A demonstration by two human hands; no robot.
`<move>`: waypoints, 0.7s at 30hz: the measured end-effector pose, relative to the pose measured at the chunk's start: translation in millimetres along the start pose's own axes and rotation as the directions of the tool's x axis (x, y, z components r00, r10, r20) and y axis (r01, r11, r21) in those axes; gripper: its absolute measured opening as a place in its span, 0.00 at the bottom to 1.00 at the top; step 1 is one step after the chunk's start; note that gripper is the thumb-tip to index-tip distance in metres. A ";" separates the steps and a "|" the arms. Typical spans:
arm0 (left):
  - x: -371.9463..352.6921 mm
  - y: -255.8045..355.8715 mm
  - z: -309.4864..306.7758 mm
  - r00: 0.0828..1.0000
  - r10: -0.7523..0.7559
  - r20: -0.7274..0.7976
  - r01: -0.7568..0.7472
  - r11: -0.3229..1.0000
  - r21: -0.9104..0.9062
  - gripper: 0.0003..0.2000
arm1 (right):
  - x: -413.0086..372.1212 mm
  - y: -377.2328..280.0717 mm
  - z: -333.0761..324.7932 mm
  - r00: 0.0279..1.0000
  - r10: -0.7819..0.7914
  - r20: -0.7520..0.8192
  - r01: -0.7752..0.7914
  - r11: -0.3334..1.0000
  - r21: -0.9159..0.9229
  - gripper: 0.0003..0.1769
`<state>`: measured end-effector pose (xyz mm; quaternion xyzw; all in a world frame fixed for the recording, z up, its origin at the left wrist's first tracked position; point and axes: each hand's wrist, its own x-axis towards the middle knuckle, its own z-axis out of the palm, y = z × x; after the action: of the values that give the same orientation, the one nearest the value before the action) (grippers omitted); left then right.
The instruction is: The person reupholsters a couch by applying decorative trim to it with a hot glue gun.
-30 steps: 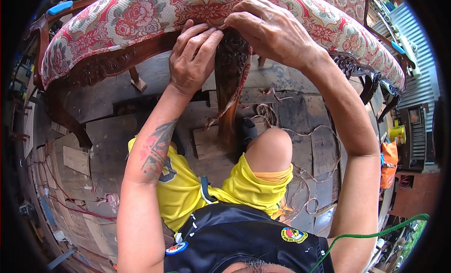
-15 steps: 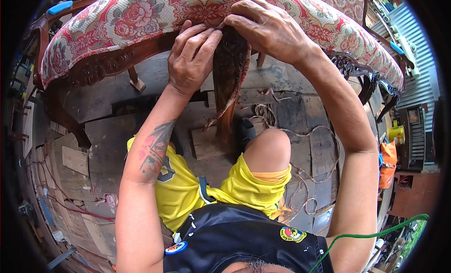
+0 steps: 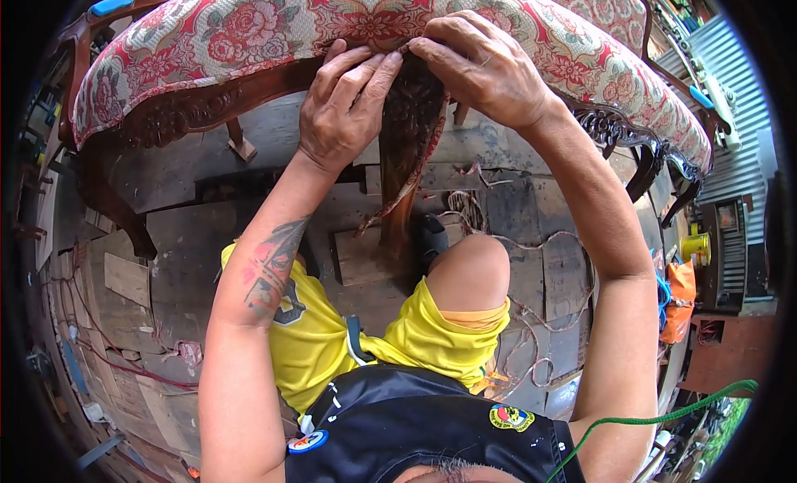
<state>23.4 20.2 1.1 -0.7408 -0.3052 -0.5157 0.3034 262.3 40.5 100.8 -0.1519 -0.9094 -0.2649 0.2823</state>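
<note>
A sofa seat [image 3: 257, 39] covered in red-and-cream floral fabric arches across the top of the view, above a dark carved wooden frame. My left hand [image 3: 342, 109] has its bent fingers closed on the fabric's lower front edge, over the centre leg [image 3: 398, 205]. Just to the right, my right hand [image 3: 490, 72] pinches at the same edge, its thumb and index fingertip together. From near these fingertips a narrow patterned fabric strip [image 3: 415, 171] hangs down beside the leg, its loose end curling left. Exactly what lies between the fingertips is hidden.
The leg stands on a wooden board [image 3: 355, 259] between my knees. Tangled cord [image 3: 531, 317] trails over the plank floor at the right. An orange bag [image 3: 679, 300] and a yellow can [image 3: 697, 246] sit further right. A green cord [image 3: 664, 415] crosses the lower right.
Both hands stay at the fabric edge. My right hand has shifted slightly right and down. The view has moved a little.
</note>
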 end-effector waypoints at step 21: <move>1.6 6.5 -5.7 0.998 -0.013 0.062 0.010 0.998 0.061 0.24 | -7.3 -3.2 1.1 1.000 0.000 -0.006 0.000 1.000 -0.007 0.34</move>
<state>25.5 12.0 3.4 -0.7452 -0.3342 -0.4847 0.3132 266.2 37.5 94.5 -0.1519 -0.9078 -0.2684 0.2844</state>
